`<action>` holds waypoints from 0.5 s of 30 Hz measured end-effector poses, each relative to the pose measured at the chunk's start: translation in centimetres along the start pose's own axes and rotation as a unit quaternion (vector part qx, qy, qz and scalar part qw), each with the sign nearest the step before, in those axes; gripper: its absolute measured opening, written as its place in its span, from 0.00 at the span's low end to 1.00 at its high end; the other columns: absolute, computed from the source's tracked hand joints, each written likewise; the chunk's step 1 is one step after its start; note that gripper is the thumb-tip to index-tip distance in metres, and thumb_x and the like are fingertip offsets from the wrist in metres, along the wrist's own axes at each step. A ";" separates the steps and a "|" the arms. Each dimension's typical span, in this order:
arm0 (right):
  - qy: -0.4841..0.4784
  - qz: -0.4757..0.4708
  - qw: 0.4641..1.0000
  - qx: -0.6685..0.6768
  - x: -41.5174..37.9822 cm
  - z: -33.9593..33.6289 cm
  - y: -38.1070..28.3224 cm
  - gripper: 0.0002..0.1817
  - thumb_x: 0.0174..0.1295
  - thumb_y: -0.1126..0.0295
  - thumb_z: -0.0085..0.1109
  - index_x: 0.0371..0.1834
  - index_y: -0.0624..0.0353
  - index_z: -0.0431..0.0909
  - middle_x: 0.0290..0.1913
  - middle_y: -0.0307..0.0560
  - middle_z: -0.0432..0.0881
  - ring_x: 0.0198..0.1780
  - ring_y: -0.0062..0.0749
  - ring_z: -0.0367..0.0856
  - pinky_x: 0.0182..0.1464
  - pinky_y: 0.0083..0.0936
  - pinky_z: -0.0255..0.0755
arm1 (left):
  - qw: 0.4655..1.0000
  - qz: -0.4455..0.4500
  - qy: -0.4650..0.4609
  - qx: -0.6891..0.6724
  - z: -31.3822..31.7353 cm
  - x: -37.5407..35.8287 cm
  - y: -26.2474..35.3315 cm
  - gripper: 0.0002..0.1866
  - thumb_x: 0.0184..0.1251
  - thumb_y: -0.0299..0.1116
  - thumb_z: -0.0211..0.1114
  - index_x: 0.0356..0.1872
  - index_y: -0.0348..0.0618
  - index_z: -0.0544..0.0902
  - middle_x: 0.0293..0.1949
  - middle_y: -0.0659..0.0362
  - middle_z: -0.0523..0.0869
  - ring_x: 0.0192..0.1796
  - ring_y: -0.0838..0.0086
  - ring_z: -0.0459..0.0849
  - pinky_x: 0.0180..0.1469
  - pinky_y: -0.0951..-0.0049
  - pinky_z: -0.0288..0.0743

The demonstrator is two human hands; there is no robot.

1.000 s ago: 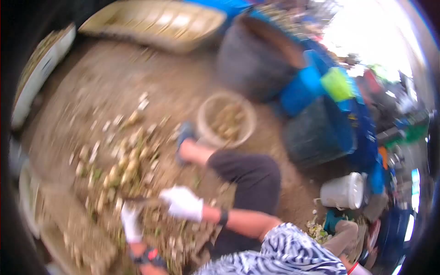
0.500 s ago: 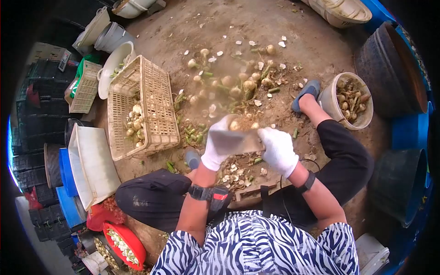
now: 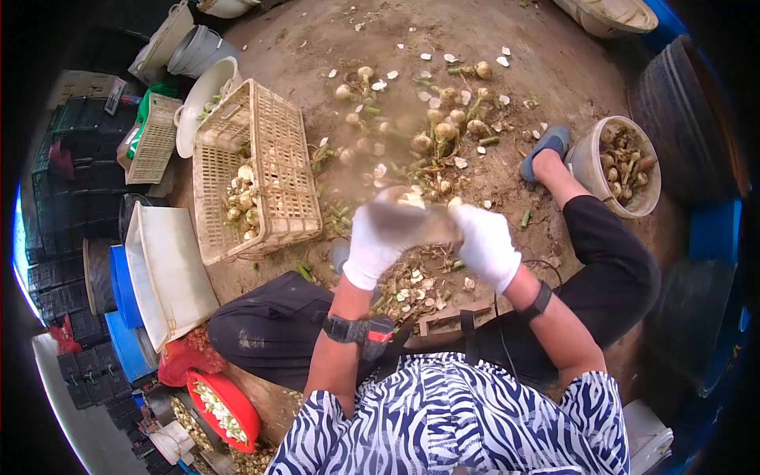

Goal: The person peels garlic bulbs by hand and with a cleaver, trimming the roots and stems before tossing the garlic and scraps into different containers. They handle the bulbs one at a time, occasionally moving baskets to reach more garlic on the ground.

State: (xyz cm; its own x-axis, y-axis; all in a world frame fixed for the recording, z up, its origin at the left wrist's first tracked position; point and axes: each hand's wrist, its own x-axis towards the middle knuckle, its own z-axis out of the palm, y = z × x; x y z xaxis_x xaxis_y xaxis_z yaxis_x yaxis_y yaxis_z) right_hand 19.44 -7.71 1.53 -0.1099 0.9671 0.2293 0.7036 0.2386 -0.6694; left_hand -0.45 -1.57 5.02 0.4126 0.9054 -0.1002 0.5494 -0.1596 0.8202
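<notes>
My right hand (image 3: 484, 244), in a white glove, is closed on the handle end of a broad cleaver (image 3: 412, 226), whose blade is smeared by motion and points left. My left hand (image 3: 370, 247), also gloved, is at the blade's left end. A pale bulb (image 3: 410, 199) shows just beyond the blade, beside my left fingers. Those fingers are mostly hidden behind the blade. On the ground ahead lie several round bulbs (image 3: 422, 143) with roots and green stem pieces, among white peelings.
A plastic crate (image 3: 286, 170) holding bulbs stands on the left. At the right is a bucket (image 3: 592, 170) of bulbs, beside my foot (image 3: 546, 154). A red basin (image 3: 252, 418) with white pieces sits at lower left. Stem and peel scraps (image 3: 412, 297) lie between my legs.
The view has shifted, so the ground and containers appear slightly to the right. The cleaver is more blurred, and more of the pale bulb shows beyond it.
</notes>
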 end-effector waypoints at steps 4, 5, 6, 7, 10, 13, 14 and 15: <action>-0.037 0.151 0.983 -0.093 -0.3 1.8 6.7 0.15 0.50 0.78 0.59 0.43 0.59 0.80 0.32 0.60 0.82 0.37 0.57 0.82 0.39 0.43 0.76 | 0.998 0.035 0.042 0.040 -0.6 -0.8 1.0 0.35 0.46 0.49 0.77 0.54 0.39 0.79 0.43 0.51 0.87 0.44 0.69 0.87 0.50 0.70 0.79; -0.010 0.161 0.984 -0.076 0.2 1.4 6.3 0.14 0.51 0.77 0.59 0.43 0.59 0.80 0.32 0.60 0.83 0.37 0.56 0.83 0.39 0.43 0.77 | 0.999 0.004 0.051 0.008 -0.7 -0.3 0.8 0.37 0.46 0.53 0.77 0.54 0.40 0.79 0.44 0.53 0.86 0.46 0.69 0.86 0.52 0.71 0.78; 0.013 0.174 0.983 -0.058 0.0 1.0 5.8 0.14 0.52 0.75 0.59 0.43 0.58 0.81 0.33 0.59 0.84 0.37 0.55 0.84 0.40 0.43 0.77 | 0.998 -0.031 0.056 -0.026 -0.5 -0.2 0.6 0.39 0.45 0.57 0.77 0.54 0.40 0.79 0.45 0.54 0.86 0.48 0.69 0.85 0.54 0.71 0.77; 0.028 0.171 0.985 -0.003 0.4 0.5 4.2 0.13 0.53 0.74 0.59 0.43 0.60 0.81 0.34 0.60 0.84 0.37 0.55 0.84 0.39 0.41 0.77 | 0.997 0.000 0.062 -0.056 -0.7 -0.1 0.9 0.33 0.52 0.50 0.75 0.54 0.40 0.79 0.46 0.57 0.85 0.48 0.71 0.84 0.53 0.73 0.77; -0.008 0.184 0.956 0.227 0.4 0.1 3.0 0.12 0.53 0.74 0.60 0.41 0.64 0.82 0.32 0.60 0.84 0.36 0.51 0.85 0.40 0.32 0.76 | 0.906 -0.066 0.055 -0.415 0.3 0.5 -0.7 0.25 0.57 0.39 0.72 0.54 0.40 0.78 0.44 0.59 0.84 0.44 0.75 0.83 0.49 0.76 0.77; -0.060 0.195 0.942 0.265 0.2 -0.2 2.7 0.13 0.53 0.74 0.61 0.42 0.63 0.82 0.31 0.59 0.84 0.35 0.47 0.86 0.40 0.31 0.76 | 0.830 -0.098 0.071 -0.544 1.7 0.4 -2.7 0.21 0.58 0.28 0.69 0.54 0.41 0.78 0.42 0.61 0.83 0.40 0.79 0.82 0.42 0.79 0.77; -0.047 0.167 0.952 0.252 0.1 0.0 2.8 0.13 0.53 0.73 0.61 0.43 0.63 0.82 0.31 0.59 0.84 0.34 0.45 0.86 0.39 0.30 0.76 | 0.832 -0.109 0.055 -0.541 2.3 0.6 -2.8 0.21 0.57 0.26 0.68 0.54 0.41 0.78 0.40 0.61 0.83 0.38 0.80 0.81 0.40 0.79 0.77; -0.049 0.171 0.952 0.250 0.2 0.0 2.9 0.13 0.53 0.73 0.61 0.43 0.63 0.82 0.31 0.59 0.84 0.34 0.45 0.86 0.39 0.30 0.76 | 0.834 -0.119 0.039 -0.537 2.8 0.8 -2.9 0.21 0.56 0.24 0.68 0.53 0.41 0.77 0.39 0.62 0.82 0.37 0.80 0.81 0.38 0.79 0.77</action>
State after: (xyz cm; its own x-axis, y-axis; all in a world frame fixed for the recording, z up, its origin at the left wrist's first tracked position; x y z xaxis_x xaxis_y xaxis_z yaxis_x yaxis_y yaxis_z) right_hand 21.46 -6.86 -0.33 -0.0165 0.9934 -0.1131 0.2915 -0.1034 -0.9510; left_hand 0.30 -1.47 1.03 0.3127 0.8906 -0.3302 -0.3770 0.4354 0.8175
